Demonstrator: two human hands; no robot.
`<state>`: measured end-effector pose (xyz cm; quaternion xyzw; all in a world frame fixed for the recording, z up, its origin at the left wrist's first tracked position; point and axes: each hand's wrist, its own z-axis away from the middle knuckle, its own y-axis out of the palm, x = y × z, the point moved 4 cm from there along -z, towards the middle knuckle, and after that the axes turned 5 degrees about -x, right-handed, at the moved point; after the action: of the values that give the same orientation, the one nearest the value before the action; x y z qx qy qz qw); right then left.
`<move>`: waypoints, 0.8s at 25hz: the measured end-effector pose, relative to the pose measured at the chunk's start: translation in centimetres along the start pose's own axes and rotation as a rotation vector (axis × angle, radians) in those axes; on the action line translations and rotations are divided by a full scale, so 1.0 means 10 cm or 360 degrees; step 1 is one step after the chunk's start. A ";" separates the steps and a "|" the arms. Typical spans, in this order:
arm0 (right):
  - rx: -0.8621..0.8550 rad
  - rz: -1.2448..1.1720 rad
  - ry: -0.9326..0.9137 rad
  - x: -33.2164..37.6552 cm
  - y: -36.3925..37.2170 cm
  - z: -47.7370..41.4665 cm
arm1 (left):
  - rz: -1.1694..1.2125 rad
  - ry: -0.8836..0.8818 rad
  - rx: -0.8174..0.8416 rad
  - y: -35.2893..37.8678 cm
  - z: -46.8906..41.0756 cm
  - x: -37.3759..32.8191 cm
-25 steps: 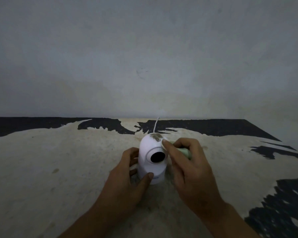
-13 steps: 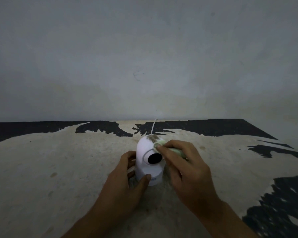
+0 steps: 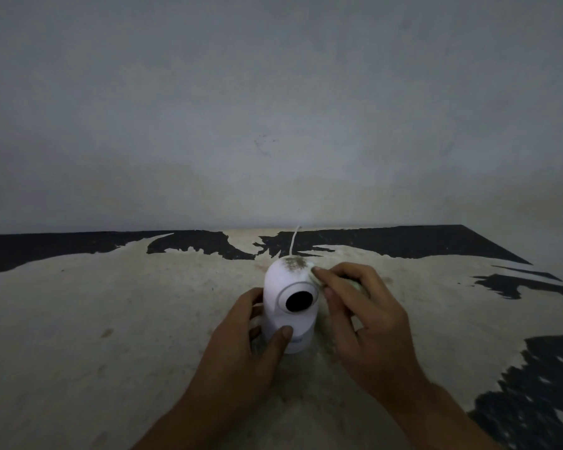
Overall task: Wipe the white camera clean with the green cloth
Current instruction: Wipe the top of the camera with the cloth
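Where the worn, pale counter (image 3: 117, 319) meets the grey wall (image 3: 273, 108), a white camera (image 3: 288, 297) stands upright near the middle, its dark round lens (image 3: 299, 301) facing the viewer. A brown smudge (image 3: 294, 263) marks the camera's crown. A thin white cable (image 3: 294, 241) runs from behind the camera toward the wall. Left hand (image 3: 241, 349): wrapped around the camera's lower body, thumb pressed on its front below the lens, fingers curled behind. Right hand (image 3: 368, 323): just right of the camera, fingers pinched closed on a green cloth (image 3: 317, 277), mostly hidden in the grip, pressed to the camera's upper right side beside the smudge. Black patches (image 3: 387, 243) of the counter's surface show behind the camera.
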<state>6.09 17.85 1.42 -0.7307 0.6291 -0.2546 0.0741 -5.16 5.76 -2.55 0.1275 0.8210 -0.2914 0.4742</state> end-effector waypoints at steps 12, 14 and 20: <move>-0.0058 0.0066 -0.0017 0.05 0.06 0.03 | -0.0013 0.0064 0.0044 -0.01 0.00 -0.03; -0.0003 0.0107 -0.0135 0.12 0.11 0.05 | -0.0016 0.0040 0.0053 -0.01 -0.01 -0.03; -0.0088 0.0094 0.0084 -0.05 0.03 -0.02 | 0.0005 0.0024 0.0063 -0.01 0.00 -0.02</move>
<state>5.69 18.27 1.29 -0.7067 0.6588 -0.2540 0.0448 -5.13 5.70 -2.29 0.1404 0.8183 -0.3058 0.4660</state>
